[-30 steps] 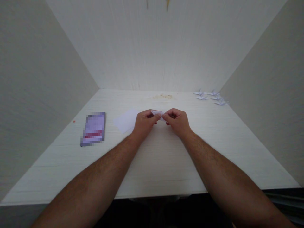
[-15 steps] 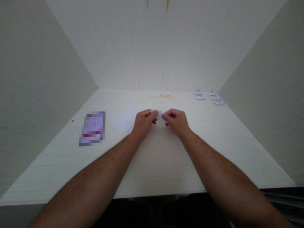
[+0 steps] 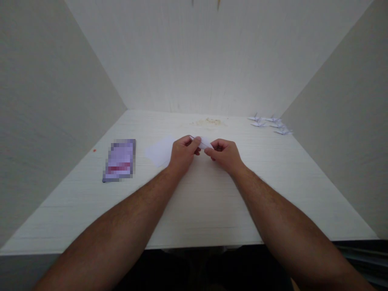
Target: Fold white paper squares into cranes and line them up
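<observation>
A small folded piece of white paper (image 3: 205, 142) is held between both hands above the middle of the table. My left hand (image 3: 184, 152) is closed on its left end, thumb on top and fingers beneath. At the right end, my right hand (image 3: 226, 152) pinches the paper's near edge between thumb and fingers. Just left of my left hand lie flat white paper sheets (image 3: 159, 151), partly covered by that hand. How many sheets there are, I cannot tell.
Several folded white paper cranes (image 3: 274, 124) stand at the back right of the white table (image 3: 206, 210). A blurred purple device or packet (image 3: 119, 160) lies on the left, with a small red spot (image 3: 94, 150) beside it. Brown marks (image 3: 210, 121) show near the back wall.
The right thumb has shifted slightly down along the folded paper, and more of the paper's face shows between the hands. The whole view has moved a little.
</observation>
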`<state>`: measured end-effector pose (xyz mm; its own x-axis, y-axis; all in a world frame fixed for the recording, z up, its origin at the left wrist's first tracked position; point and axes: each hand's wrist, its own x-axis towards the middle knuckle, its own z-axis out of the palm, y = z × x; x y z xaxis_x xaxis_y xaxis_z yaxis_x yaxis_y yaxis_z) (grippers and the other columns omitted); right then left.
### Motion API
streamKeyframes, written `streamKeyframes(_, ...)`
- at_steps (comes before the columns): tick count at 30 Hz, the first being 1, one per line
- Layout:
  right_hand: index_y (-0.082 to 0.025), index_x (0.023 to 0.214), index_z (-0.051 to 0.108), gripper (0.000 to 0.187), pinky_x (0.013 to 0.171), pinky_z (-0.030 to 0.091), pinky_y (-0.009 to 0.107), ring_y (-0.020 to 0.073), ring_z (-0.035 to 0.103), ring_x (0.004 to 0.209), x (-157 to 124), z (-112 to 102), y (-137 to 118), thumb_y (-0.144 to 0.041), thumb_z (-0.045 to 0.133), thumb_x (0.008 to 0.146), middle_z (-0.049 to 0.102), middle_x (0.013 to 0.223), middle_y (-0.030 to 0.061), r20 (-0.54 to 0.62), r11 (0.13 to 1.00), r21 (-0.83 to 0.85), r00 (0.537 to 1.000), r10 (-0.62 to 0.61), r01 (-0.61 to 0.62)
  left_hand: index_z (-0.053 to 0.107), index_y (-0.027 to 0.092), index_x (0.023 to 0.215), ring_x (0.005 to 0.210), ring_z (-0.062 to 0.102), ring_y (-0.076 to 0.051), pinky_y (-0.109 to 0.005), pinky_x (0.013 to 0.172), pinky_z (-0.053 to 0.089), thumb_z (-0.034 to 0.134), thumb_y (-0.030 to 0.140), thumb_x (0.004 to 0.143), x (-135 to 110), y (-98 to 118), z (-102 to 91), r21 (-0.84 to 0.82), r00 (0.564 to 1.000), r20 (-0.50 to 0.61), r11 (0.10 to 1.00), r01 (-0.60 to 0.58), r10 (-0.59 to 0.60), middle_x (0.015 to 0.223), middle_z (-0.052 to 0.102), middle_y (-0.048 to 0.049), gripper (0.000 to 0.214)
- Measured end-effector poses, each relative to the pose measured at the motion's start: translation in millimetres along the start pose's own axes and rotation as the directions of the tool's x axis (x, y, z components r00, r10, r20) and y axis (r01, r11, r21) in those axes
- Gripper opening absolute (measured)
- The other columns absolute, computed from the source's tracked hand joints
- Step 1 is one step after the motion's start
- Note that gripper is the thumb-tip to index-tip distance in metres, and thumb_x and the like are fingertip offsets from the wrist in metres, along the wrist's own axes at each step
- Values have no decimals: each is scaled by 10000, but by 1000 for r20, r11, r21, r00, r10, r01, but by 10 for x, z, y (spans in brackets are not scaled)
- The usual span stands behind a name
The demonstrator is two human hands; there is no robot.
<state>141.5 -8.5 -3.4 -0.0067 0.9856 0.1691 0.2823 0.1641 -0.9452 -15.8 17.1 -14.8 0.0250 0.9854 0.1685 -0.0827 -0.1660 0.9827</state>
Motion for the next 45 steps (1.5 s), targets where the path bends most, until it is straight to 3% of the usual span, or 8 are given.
streamKeyframes(7, -175, 657, 620, 241, 468, 323, 236, 89, 459, 463, -9, -16, -12, -391, 690, 738, 575, 511, -26, -24, 1000, -13, 999, 22, -23, 665, 143, 717, 594, 596, -121, -260, 577, 503, 713, 449, 764, 2, -2, 5, -58, 999, 12, 998, 32, -31, 674, 656, -37, 314)
streamKeyframes(15, -181, 601, 584, 232, 449, 318, 229, 85, 450, 435, 1, -14, -35, -351, 670, 733, 557, 470, -31, -70, 998, -9, 995, 67, -68, 736, 140, 949, 650, 618, -115, -247, 627, 512, 783, 309, 681, -34, 47, 17, -89, 993, 101, 994, 70, -61, 762, 707, -38, 320)
streamKeyframes(19, -184, 602, 590, 227, 440, 314, 231, 87, 441, 429, 11, -14, -25, -355, 665, 731, 551, 468, -33, -94, 997, -24, 993, 77, -79, 718, 132, 1047, 669, 642, -121, -251, 654, 525, 795, 212, 628, -49, 84, 28, -76, 987, 133, 992, 100, -89, 791, 733, -49, 433)
streamKeyframes(24, -189, 617, 596, 260, 467, 324, 239, 100, 448, 474, 17, -10, 21, -406, 666, 743, 552, 502, -28, -109, 995, -95, 994, 26, -36, 676, 101, 1123, 698, 692, -161, -301, 704, 572, 807, 212, 613, -62, 118, 49, -94, 982, 109, 982, 162, -151, 813, 749, -81, 538)
streamKeyframes(29, -190, 616, 602, 295, 494, 310, 244, 113, 450, 533, 13, -10, 41, -439, 659, 764, 544, 527, -20, -110, 974, -224, 992, -63, 37, 664, 87, 1138, 650, 687, -148, -292, 684, 583, 813, 197, 607, -66, 135, 60, -110, 981, 89, 977, 184, -175, 776, 742, -69, 563)
streamKeyframes(33, -190, 608, 587, 306, 492, 304, 244, 113, 447, 534, 10, -13, 29, -440, 654, 771, 536, 520, -20, -104, 969, -245, 992, -67, 39, 681, 98, 1098, 640, 683, -143, -288, 674, 585, 813, 209, 613, -58, 129, 53, -101, 981, 92, 978, 182, -173, 781, 744, -71, 515)
streamKeyframes(39, -189, 606, 589, 310, 444, 311, 241, 97, 438, 446, 10, -4, -6, -443, 653, 772, 536, 472, -28, -105, 995, -83, 993, 53, -62, 702, 108, 899, 695, 707, -169, -311, 703, 596, 755, 261, 699, -51, 96, 49, -109, 978, 142, 979, 169, -153, 785, 745, -89, 257)
streamKeyframes(45, -184, 587, 592, 305, 416, 301, 232, 86, 426, 402, 14, -2, -12, -419, 663, 767, 530, 437, -29, -88, 995, -11, 991, 102, -103, 713, 115, 937, 718, 709, -164, -305, 717, 595, 723, 258, 735, -53, 79, 40, -117, 976, 178, 982, 150, -127, 809, 749, -83, 248)
